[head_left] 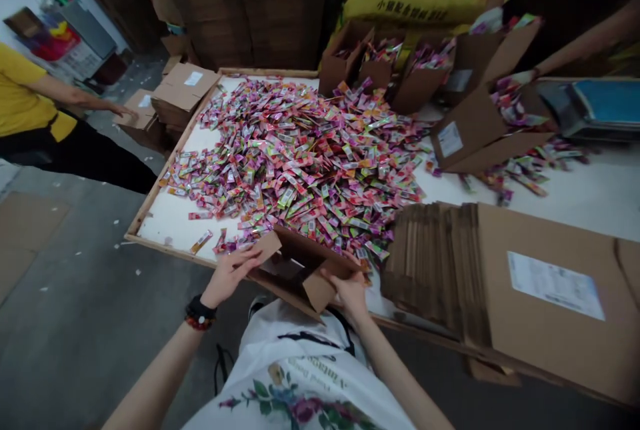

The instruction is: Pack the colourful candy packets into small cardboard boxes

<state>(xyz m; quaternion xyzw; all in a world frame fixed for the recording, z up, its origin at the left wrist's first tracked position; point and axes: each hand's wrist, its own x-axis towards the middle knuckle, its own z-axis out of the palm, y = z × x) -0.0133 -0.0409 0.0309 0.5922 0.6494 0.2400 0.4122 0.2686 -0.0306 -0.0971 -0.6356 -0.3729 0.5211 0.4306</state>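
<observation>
Between my two hands is a cardboard box (310, 250), unfolded into a frame, with its flaps standing out at the ends. My left hand (233, 273) has its fingers on the left end flap. On the right end, my right hand (347, 287) grips the flap with the thumb on its near side. The box sits at the table's near edge, against a large heap of small colourful sachets (300, 157). A few loose sachets (201, 241) lie near my left hand.
Flattened cartons (435, 270) stand stacked to the right, with a labelled carton (555, 297) beside them. Filled boxes (383, 67) line the far side. A co-worker's gloved hand (523, 78) is at an open box (473, 127). Another person (30, 97) stands left by folded cartons (183, 93).
</observation>
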